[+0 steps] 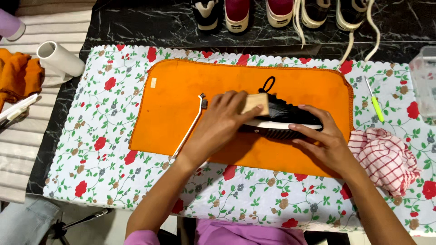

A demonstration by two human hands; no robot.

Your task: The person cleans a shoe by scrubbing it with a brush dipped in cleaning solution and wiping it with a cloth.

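Observation:
A black shoe (286,115) with a white sole lies on its side on an orange cloth (181,97). My left hand (222,124) grips a wooden-backed brush (254,102) pressed against the shoe's heel end. My right hand (320,138) holds the shoe by its sole and toe end, keeping it down on the cloth. A thin white brush (190,128) with a dark head lies on the orange cloth just left of my left hand.
A floral sheet (100,136) covers the table. A red checked rag (386,156) lies at the right, a green-handled tool (375,103) above it, a clear container (424,81) at far right. Several shoes (277,11) line the back edge. A white roll (59,56) sits at left.

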